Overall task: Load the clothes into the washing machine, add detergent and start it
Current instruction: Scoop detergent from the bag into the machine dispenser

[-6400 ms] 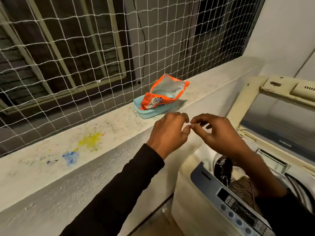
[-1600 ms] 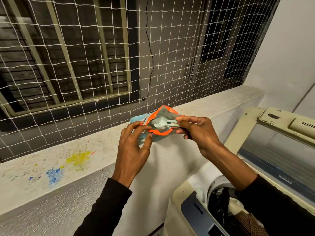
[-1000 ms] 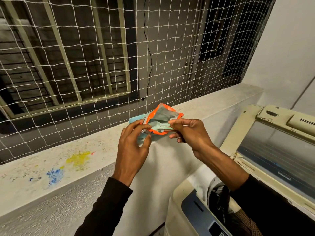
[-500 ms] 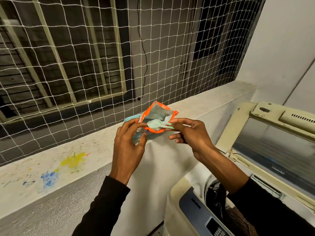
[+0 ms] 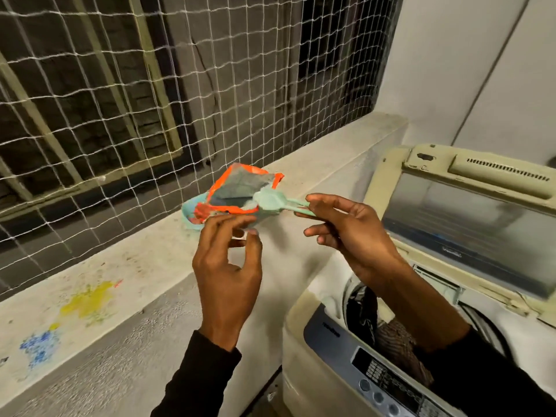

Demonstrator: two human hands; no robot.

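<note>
Scoop (image 5: pixel 270 201) level, bowl pointing left over pouch (image 5: pixel 240 192), right hand (image 5: pixel 346 233) pinching handle, left hand (image 5: pixel 228 266) loose

No text can be read. The washing machine's grey control panel (image 5: pixel 358 353) carries a small dark word near its upper left and a display with printed markings (all too blurred to read), and the orange detergent packet (image 5: pixel 240 191) shows no legible print.

Right hand (image 5: pixel 349 233) has drawn pale green scoop (image 5: pixel 270 201) out of orange detergent pouch (image 5: pixel 240 191), bowl now clear of opening; left hand (image 5: pixel 228 266) has released pouch, fingers loosely spread just below it
</note>
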